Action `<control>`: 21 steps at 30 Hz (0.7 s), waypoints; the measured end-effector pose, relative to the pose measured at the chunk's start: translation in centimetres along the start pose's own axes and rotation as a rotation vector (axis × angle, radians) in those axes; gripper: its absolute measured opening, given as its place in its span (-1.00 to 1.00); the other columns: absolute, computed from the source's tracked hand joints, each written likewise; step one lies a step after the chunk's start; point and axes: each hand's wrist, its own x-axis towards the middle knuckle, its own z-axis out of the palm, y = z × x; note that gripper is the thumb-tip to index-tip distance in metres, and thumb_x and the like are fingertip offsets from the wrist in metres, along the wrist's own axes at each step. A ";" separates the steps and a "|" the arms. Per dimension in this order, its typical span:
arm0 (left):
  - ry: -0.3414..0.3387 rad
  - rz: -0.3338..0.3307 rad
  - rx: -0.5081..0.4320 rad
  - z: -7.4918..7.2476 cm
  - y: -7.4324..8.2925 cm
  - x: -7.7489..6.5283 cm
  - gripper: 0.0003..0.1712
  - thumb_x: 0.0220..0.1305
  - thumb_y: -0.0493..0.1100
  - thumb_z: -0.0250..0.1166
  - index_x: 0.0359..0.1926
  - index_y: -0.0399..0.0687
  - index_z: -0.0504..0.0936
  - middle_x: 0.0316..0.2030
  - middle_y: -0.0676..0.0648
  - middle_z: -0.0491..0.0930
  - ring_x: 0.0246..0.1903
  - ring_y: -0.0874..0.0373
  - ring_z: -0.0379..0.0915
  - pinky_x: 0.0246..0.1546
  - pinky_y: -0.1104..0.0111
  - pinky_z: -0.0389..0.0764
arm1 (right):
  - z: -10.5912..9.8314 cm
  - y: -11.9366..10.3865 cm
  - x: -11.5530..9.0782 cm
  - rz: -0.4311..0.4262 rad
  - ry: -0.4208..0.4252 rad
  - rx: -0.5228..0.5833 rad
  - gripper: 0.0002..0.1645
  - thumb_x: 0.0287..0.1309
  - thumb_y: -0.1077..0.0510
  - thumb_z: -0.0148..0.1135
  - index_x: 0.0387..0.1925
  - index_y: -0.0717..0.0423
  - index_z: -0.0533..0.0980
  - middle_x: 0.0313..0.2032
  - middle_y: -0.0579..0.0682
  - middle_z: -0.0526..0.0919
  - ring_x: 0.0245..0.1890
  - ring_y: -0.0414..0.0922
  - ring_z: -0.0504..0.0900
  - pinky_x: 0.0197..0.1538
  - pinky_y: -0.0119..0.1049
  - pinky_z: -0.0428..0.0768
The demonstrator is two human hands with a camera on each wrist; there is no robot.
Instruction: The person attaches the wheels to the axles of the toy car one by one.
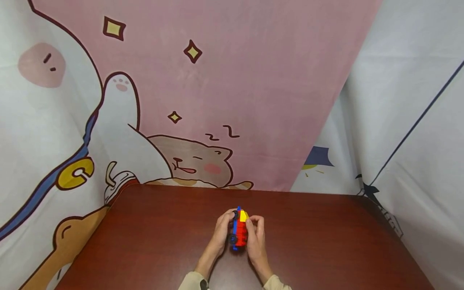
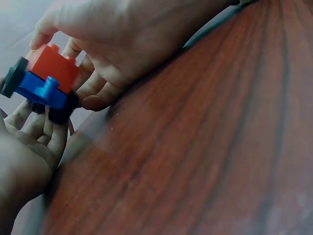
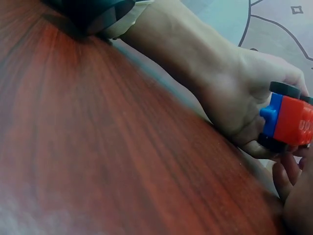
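A small toy car [image 1: 239, 228] built of plastic bricks is held between both hands above the tabletop. It has a red studded body, a yellow block [image 1: 243, 216] at the far end, a blue base [image 2: 41, 90] and black wheels [image 3: 284, 89]. My left hand [image 1: 221, 230] grips its left side, thumb near the far wheel. On the other side my right hand [image 1: 256, 239] holds the car, its thumb beside the yellow block. In the left wrist view, the car's near end shows a blue knob [image 2: 50, 87]. The fingers partly hide the wheels.
The hands are over a dark reddish-brown wooden table [image 1: 163, 225]. Behind it hangs a pink and white cloth [image 1: 272, 100] printed with cartoon animals, and a white cloth [image 1: 409, 133] stands at the right. Light sleeves [image 1: 193, 280] cover the forearms.
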 end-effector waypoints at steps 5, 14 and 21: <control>-0.016 -0.024 -0.123 -0.1 0.1 0.0 -0.58 0.46 0.05 -0.06 0.01 -0.14 0.56 -0.26 0.04 0.63 -0.27 0.22 0.54 -0.20 0.39 0.59 | 0.0 2.2 0.7 0.040 -0.011 0.011 -0.87 0.41 0.26 0.03 -0.13 0.29 0.36 -0.43 -0.02 0.43 -0.46 -0.23 0.44 -0.38 -0.36 0.49; -0.032 -0.015 -0.045 0.2 -0.1 0.1 -0.49 0.50 0.03 -0.04 0.19 -0.25 0.48 -0.12 0.04 0.60 -0.15 0.21 0.53 -0.08 0.41 0.56 | 0.1 3.6 0.9 -0.015 -0.035 0.144 -0.79 0.28 0.37 0.04 -0.11 0.40 0.28 -0.46 -0.08 0.51 -0.44 -0.29 0.52 -0.34 -0.43 0.54; 0.128 0.185 0.052 0.6 -0.4 0.1 -0.71 0.39 -0.22 0.22 0.02 -0.34 0.48 -0.22 -0.03 0.53 -0.30 0.21 0.48 -0.24 0.42 0.55 | 0.3 3.8 1.3 -0.023 0.082 0.052 -0.83 0.33 0.39 0.08 -0.13 0.40 0.30 -0.37 -0.01 0.54 -0.42 -0.28 0.53 -0.38 -0.43 0.55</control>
